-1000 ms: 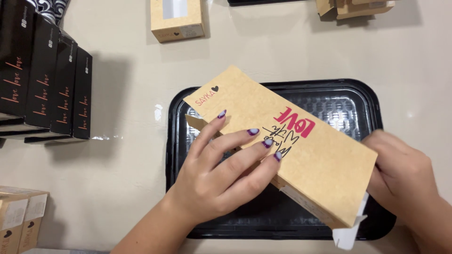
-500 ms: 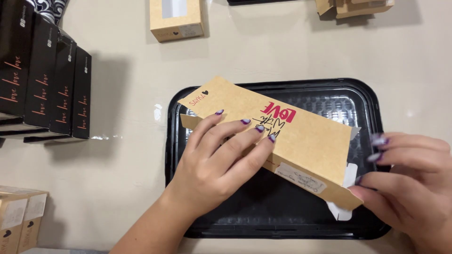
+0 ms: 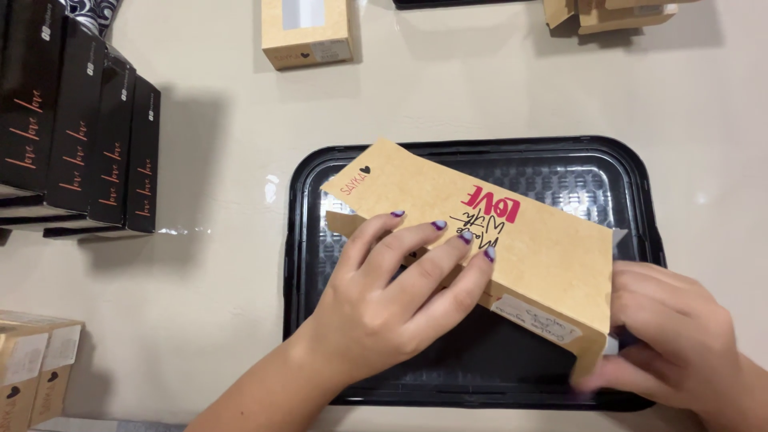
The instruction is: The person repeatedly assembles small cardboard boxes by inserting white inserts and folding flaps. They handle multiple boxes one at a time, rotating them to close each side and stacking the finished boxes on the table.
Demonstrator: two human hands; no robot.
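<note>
Cardboard box (image 3: 496,240): a long brown carton with red and black printing on its top face is lying diagonally over a black plastic tray (image 3: 656,240), with one end pointing toward the tray's upper left corner and the other end reaching the tray's lower right area. A white label is showing on the carton's near side face.

The left hand (image 3: 392,296) is resting on the carton's near long edge, with the fingers spread flat across the top face and the fingertips touching the printed area. The hand is pressing on the carton rather than closing around it.

The right hand (image 3: 672,336) is sitting at the carton's lower right end, with the fingers curled against the end of the box. The fingertips are blurred, so it cannot be told whether they are pinching a flap or only pushing against it.

The tray is sitting on a pale beige table (image 3: 208,320). A row of black boxes (image 3: 80,136) with red lettering is standing at the left edge of the table, well apart from the tray. A small brown box (image 3: 308,32) with a window is lying near the top edge, above the tray. More brown cartons (image 3: 32,368) are stacking up at the lower left corner, and cardboard pieces (image 3: 608,14) are lying at the upper right.
</note>
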